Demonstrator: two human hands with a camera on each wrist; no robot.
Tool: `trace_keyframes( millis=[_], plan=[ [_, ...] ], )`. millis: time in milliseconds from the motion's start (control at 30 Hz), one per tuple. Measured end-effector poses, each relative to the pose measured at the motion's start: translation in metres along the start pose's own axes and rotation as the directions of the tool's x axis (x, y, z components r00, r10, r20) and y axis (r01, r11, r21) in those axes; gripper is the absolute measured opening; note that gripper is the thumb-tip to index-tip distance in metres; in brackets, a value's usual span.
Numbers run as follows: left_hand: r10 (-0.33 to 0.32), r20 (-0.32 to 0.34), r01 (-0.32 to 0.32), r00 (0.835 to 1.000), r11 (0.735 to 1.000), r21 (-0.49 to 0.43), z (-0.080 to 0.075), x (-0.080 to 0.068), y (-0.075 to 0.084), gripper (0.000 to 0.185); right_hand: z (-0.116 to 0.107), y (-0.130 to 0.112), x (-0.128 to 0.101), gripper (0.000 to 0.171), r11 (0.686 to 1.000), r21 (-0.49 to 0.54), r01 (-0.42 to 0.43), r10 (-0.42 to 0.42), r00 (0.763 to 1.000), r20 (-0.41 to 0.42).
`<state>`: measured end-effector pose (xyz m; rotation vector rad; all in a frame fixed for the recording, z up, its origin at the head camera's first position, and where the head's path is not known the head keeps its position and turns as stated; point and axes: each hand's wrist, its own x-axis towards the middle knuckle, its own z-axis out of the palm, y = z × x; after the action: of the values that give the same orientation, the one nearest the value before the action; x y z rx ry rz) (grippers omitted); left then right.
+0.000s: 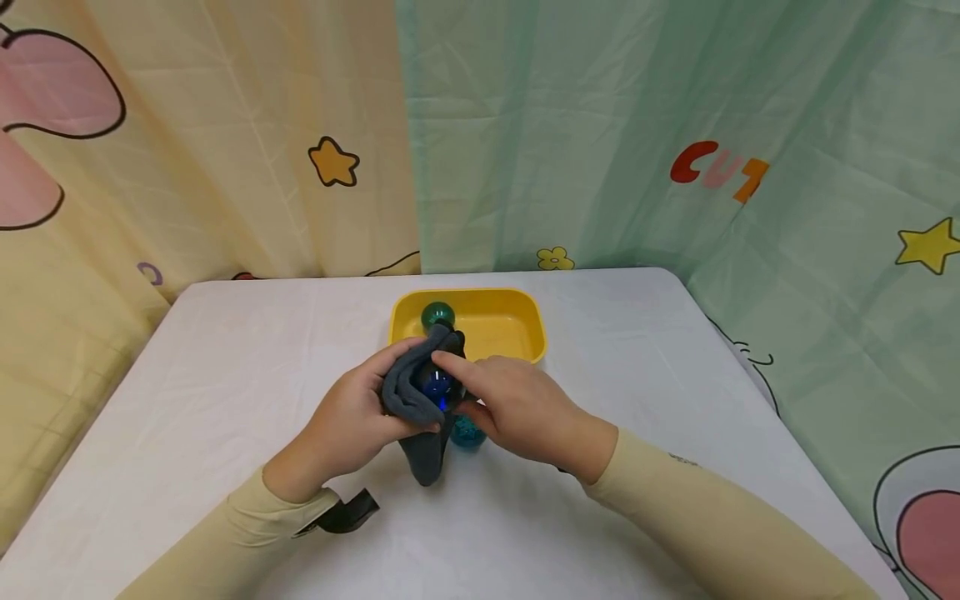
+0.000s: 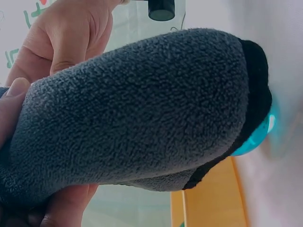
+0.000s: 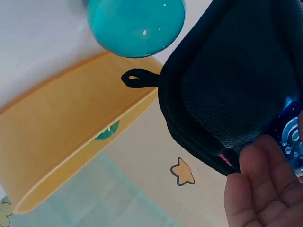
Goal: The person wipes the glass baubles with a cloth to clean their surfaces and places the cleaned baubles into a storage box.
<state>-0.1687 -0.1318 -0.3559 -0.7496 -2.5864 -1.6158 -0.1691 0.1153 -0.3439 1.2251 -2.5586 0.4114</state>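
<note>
My left hand [image 1: 341, 421] grips a dark grey towel [image 1: 407, 387] with black edging, bunched partly around a deep blue glass ball [image 1: 438, 386]. From the other side my right hand [image 1: 528, 408] pinches the ball, index finger on top and thumb below. The right wrist view shows bubble-like markings on this blue ball [image 3: 292, 137], next to the curled fingers [image 3: 258, 175]. One corner of the towel hangs below the hands, and a small black loop [image 3: 139, 78] sticks out from its edge. On the table beneath the hands sits a teal ball [image 1: 468, 432], partly covered from above.
Just beyond the hands stands a yellow tray [image 1: 542, 333] with a green ball [image 1: 437, 313] at its left end. A white cloth covers the table [image 1: 262, 350]. Patterned curtains [image 1: 562, 125] hang behind and along the sides. A black strap [image 1: 348, 512] dangles at the left wrist.
</note>
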Motion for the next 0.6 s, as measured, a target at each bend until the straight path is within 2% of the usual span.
trace_keyframes(
  millis=[67,167,267,333,400,433,500,533,600],
  plan=[
    [0.008,0.003,-0.008,1.0,1.0,0.001,0.0,0.0,0.0004,0.082,0.0001,0.0009,-0.0003,0.069,1.0,-0.021,0.017,-0.018,0.999,-0.032],
    [0.028,0.005,-0.028,1.0,1.0,0.009,0.0002,0.0006,0.0006,0.083,-0.0003,0.001,-0.0002,0.068,1.0,0.0,-0.003,0.003,1.0,-0.031],
    [0.046,0.015,-0.046,0.999,0.999,0.018,0.0013,0.0014,0.0001,0.084,-0.0014,-0.0008,0.0004,0.067,0.983,0.147,-0.115,0.108,0.993,0.049],
    [0.055,0.022,-0.056,0.998,0.998,0.026,0.0022,0.0017,-0.0003,0.085,-0.0009,-0.0013,0.0008,0.062,0.935,0.283,-0.216,0.188,0.975,0.121],
    [0.06,0.027,-0.061,0.998,0.997,0.038,0.003,0.0015,-0.0004,0.086,0.0004,-0.0015,0.0005,0.055,0.865,0.399,-0.305,0.251,0.951,0.181],
    [0.06,0.027,-0.062,0.998,0.997,0.043,0.0034,0.0013,-0.0003,0.086,0.001,-0.0019,0.0003,0.052,0.84,0.432,-0.329,0.268,0.943,0.197],
    [0.064,0.021,-0.065,0.998,0.996,0.057,0.0037,0.001,-0.0005,0.087,0.0023,-0.0027,0.0004,0.049,0.816,0.462,-0.348,0.278,0.936,0.214],
    [0.067,0.017,-0.067,0.998,0.996,0.062,0.0037,0.0009,-0.0005,0.086,0.0023,-0.0033,0.0006,0.052,0.819,0.46,-0.343,0.273,0.938,0.214],
    [0.062,0.006,-0.062,0.998,0.996,0.063,0.0031,0.0011,-0.0009,0.086,0.0014,-0.0046,0.0007,0.062,0.856,0.42,-0.301,0.237,0.951,0.197]
  ],
)
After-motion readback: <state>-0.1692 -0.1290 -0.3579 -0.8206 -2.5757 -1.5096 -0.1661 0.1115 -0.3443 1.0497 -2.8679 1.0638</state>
